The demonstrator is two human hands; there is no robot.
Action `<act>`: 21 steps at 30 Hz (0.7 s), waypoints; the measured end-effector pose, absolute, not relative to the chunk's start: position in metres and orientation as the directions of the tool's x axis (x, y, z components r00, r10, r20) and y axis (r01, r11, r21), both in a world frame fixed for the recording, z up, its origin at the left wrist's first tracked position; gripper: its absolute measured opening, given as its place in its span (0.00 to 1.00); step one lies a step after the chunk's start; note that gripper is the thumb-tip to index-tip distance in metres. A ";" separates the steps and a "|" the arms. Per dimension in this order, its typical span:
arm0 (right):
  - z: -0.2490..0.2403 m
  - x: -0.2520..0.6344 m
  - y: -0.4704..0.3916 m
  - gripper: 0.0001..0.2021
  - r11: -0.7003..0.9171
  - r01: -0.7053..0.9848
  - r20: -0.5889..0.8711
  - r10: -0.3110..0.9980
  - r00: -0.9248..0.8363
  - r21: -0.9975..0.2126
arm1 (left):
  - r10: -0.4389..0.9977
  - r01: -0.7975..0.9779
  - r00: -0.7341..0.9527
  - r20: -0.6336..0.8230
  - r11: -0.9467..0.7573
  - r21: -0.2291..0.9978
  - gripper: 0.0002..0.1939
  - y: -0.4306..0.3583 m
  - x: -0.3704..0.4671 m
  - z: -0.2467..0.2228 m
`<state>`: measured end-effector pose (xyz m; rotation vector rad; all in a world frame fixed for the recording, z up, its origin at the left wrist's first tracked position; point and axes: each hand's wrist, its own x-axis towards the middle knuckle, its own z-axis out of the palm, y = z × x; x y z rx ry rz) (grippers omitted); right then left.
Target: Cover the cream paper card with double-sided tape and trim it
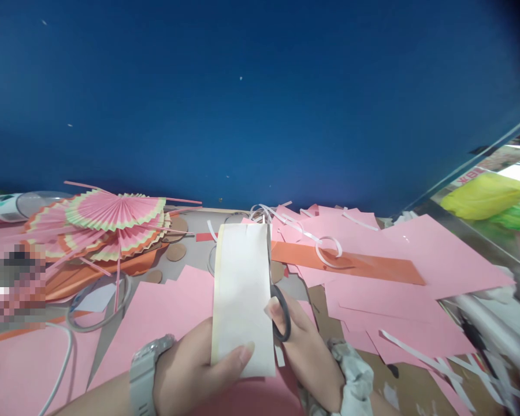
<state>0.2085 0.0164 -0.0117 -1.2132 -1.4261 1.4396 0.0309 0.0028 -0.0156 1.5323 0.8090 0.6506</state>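
Upright in my left hand (203, 361) is a white paper strip (245, 289) with a pale yellow left edge; the thumb presses on its lower front. My right hand (297, 329) is closed on scissors (281, 315), whose dark handle loop shows at the strip's right edge. The blades are mostly hidden behind the paper. A small white sliver (279, 355) hangs beside the strip's lower right corner. Pink paper sheets (169, 300) lie beneath and around both hands.
Pleated pink fans (117, 211) lie at the left near a clear roll (43, 202). An orange strip (372, 264) and white curled offcuts (329, 248) rest on pink sheets at the right. A blue panel (242, 115) stands behind. Tape rings (97, 326) lie at lower left.
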 end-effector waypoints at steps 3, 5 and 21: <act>-0.013 0.209 0.016 0.15 -0.086 0.102 -0.109 0.961 -0.256 -0.991 | 0.803 0.121 0.594 -0.040 -0.040 0.992 0.14 0.003 0.032 -0.014; -0.013 0.210 0.016 0.15 -0.097 0.108 -0.121 0.961 -0.249 -0.989 | 0.799 0.120 0.601 -0.036 -0.045 0.992 0.14 0.004 0.033 -0.012; -0.008 0.208 0.014 0.15 -0.040 0.303 -0.082 0.988 -0.130 -0.952 | 0.751 0.127 0.659 -0.040 -0.059 0.990 0.14 0.004 0.032 -0.011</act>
